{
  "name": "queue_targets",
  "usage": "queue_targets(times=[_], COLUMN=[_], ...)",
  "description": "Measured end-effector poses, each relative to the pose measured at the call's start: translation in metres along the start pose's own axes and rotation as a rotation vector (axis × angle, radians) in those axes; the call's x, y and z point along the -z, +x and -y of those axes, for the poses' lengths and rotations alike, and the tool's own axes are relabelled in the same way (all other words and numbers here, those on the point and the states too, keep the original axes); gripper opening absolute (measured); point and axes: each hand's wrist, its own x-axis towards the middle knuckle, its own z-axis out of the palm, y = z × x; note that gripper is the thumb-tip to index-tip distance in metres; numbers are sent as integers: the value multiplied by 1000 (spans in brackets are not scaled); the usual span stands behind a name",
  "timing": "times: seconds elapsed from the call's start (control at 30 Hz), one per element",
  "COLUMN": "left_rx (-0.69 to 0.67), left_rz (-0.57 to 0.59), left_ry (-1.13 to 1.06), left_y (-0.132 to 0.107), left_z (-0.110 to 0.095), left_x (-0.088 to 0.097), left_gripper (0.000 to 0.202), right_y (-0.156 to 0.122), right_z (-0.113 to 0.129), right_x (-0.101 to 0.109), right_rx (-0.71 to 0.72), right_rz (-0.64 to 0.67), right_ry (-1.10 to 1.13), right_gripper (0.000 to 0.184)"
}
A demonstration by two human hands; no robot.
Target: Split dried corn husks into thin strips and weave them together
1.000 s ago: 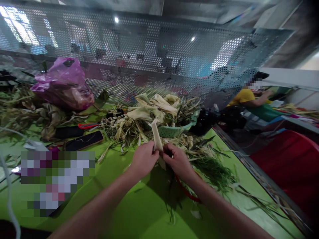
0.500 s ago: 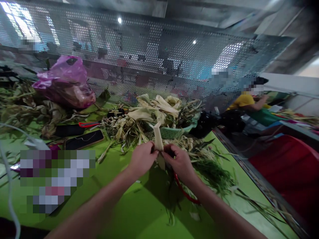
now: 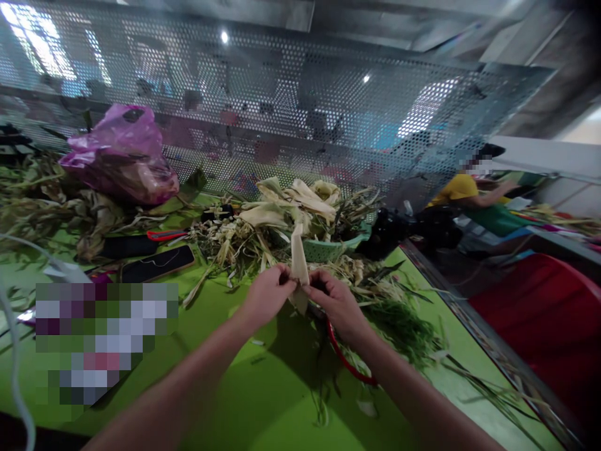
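Observation:
A strip of pale dried husk (image 3: pixel 298 254) stands upright between my two hands, its lower end pointing down below the fingers. My left hand (image 3: pixel 270 291) pinches it from the left side with thumb and fingers. From the right, my right hand (image 3: pixel 335 297) pinches the same strip, the thumbs almost touching. Part of a red ring-shaped handle (image 3: pixel 345 358) shows under my right wrist. Just beyond the hands, a green basket (image 3: pixel 323 252) holds a heap of pale husks (image 3: pixel 310 200).
A pink plastic bag (image 3: pixel 122 156) stands at the back left near dry leaves (image 3: pixel 61 207). A phone (image 3: pixel 157 263) and a red-handled tool (image 3: pixel 166 235) lie left. Green stems (image 3: pixel 404 329) are at right. A perforated metal screen (image 3: pixel 263 94) stands behind; a person in yellow (image 3: pixel 457 191) sits right.
Both hands keep hold of the husk strip, with only slight finger shifts. The strip leans a little differently. At the right, the other person's arm has reached farther forward.

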Motion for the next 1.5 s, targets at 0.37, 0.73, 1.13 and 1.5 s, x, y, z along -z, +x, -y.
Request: queue_targets(times=[0.37,0.73,1.13,1.5], left_rx=[125,162,37,1], left_rz=[-179,-220,-47,-117], left_ry=[-397,-439,-445,-358], left_y=[14,16,3,8], left_z=[18,18,4,7], left_x=[12,15,-13,9], left_gripper=[17,21,11,20], right_y=[-19,-46,-5,1], right_z=[38,96,-1,-11], right_x=[11,52,-2,10], right_rx=[37,375,-101,-89], right_rz=[95,-202,-72,-95], right_ry=[267,428,155,139], right_gripper=[11,14,23,38])
